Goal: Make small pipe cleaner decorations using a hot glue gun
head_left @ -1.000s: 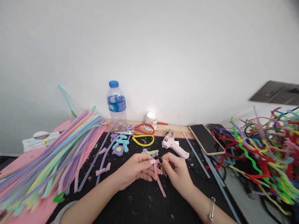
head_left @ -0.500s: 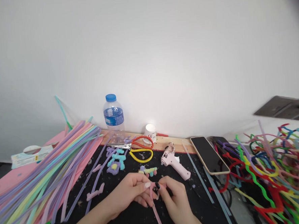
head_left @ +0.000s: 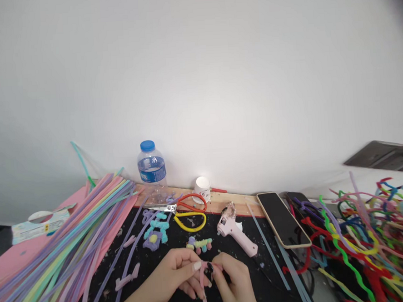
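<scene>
With its thumb and fingers pressed together, the left hand [head_left: 183, 274] pinches the pink pipe cleaner [head_left: 205, 294] above the black mat [head_left: 272, 297], the free length pointing toward the person, long axis nearly front-to-back, while the right hand's [head_left: 234, 276] fingers pinch its far end.

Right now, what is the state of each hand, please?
Left hand: closed, holding a pink strip.
Right hand: closed, pinching the same pink strip.
</scene>
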Action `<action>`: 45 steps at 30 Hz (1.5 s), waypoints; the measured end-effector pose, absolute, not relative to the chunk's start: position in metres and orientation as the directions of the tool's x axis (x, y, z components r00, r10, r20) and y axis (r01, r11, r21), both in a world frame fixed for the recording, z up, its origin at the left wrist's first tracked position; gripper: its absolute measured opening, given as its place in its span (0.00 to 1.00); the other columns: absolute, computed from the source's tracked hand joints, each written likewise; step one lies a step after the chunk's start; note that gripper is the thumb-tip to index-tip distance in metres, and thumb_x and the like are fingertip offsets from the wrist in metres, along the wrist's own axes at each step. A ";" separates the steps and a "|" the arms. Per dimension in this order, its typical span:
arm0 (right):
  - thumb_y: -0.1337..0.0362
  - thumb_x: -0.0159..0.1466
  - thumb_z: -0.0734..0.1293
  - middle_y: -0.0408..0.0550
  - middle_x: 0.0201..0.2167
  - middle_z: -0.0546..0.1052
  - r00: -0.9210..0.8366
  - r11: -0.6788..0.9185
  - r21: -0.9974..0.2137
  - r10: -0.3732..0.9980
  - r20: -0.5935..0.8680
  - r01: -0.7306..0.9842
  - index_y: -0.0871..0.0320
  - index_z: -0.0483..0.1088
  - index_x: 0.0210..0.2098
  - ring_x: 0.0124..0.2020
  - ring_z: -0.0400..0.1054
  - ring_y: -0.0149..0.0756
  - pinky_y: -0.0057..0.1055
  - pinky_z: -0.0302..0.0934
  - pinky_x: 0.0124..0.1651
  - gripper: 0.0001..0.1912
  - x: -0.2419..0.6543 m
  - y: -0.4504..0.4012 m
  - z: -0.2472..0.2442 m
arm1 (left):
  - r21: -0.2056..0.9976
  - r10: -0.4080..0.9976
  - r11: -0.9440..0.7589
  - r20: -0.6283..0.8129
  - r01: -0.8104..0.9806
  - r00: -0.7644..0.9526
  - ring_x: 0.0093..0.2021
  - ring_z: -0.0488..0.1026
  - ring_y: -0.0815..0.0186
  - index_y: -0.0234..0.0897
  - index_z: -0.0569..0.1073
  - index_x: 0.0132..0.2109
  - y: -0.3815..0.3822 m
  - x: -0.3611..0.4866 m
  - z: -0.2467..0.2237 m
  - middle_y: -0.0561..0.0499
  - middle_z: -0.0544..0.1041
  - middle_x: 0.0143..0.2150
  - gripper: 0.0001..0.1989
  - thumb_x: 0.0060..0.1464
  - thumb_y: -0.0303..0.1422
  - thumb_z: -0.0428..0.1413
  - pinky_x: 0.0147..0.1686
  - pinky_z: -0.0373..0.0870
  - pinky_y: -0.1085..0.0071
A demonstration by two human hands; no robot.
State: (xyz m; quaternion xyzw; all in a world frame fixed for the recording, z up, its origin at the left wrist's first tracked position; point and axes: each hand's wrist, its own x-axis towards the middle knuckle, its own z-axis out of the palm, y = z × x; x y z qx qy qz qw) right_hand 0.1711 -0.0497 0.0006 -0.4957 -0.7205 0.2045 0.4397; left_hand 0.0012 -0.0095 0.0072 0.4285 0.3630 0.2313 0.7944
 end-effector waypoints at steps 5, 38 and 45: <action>0.71 0.62 0.57 0.43 0.18 0.68 -0.174 0.489 -0.692 0.862 0.476 0.531 0.57 0.62 0.24 0.19 0.62 0.29 0.23 0.56 0.23 0.11 0.173 -0.044 0.004 | 0.833 0.676 0.549 -0.391 -0.072 0.625 0.26 0.77 0.67 0.31 0.70 0.32 -0.008 0.001 0.007 0.44 0.80 0.31 0.17 0.51 0.44 0.56 0.24 0.68 0.76; 0.61 0.63 0.58 0.57 0.43 0.74 0.174 0.002 -0.485 0.932 0.318 0.875 0.60 0.64 0.50 0.42 0.70 0.45 0.39 0.64 0.42 0.17 0.240 -0.021 -0.015 | 0.932 0.816 0.363 -0.304 -0.025 0.492 0.26 0.76 0.68 0.32 0.70 0.32 0.006 -0.001 0.001 0.47 0.78 0.31 0.15 0.55 0.42 0.52 0.26 0.68 0.75; 0.59 0.59 0.62 0.54 0.37 0.78 0.307 0.007 -0.658 0.881 0.361 0.753 0.62 0.70 0.44 0.36 0.72 0.45 0.33 0.66 0.38 0.17 0.236 -0.026 -0.012 | 0.930 0.809 0.364 -0.289 -0.051 0.511 0.27 0.77 0.68 0.31 0.71 0.34 0.006 -0.003 0.001 0.47 0.78 0.31 0.13 0.55 0.39 0.52 0.26 0.68 0.76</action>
